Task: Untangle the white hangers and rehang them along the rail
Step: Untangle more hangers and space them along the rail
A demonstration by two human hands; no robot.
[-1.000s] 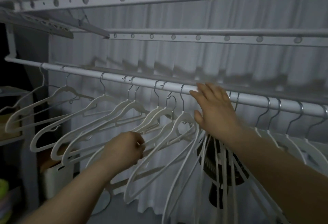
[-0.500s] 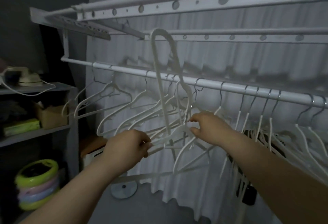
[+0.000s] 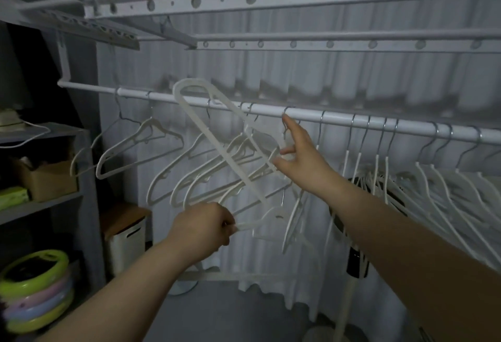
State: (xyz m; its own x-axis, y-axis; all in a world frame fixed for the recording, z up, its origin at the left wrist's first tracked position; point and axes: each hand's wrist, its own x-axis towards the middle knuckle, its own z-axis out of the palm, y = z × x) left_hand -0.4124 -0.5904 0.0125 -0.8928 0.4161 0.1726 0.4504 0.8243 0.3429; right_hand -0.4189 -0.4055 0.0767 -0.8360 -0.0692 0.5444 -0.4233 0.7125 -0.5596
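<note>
The tilted white plastic hanger was off the white metal rail and lay slanted across the front of it. Its long loop reached above the rail while its neck pointed down towards the floor. That slant looked deliberate: turned this way, it could be threaded out of the tangled clump of white plastic hangers hanging just behind it.

The left hand had its grip clamped round the hanger's low end, fingers curled tight. This seemed to give a firm handle for steering and twisting the frame.

The right hand worked higher up. Its thumb and a lower finger appeared pinched together on the hanger's upper bar, though the dim light made the exact contact hard to read. Its index fingertip stretched up to a grey metal hook on the rail, probably to steady that neighbour or mark the gap beside it.

The clump sat crowded left of the right hand, shoulders overlapping, so it likely needed more sorting. To the right, a row of spaced white hangers hung from separate hooks, though lower down their frames crowded together. A pleated pale curtain backed the rail, and a grey shelf unit stood at the left.

I judged the task partly done, with this hanger freed but not yet rehung.
</note>
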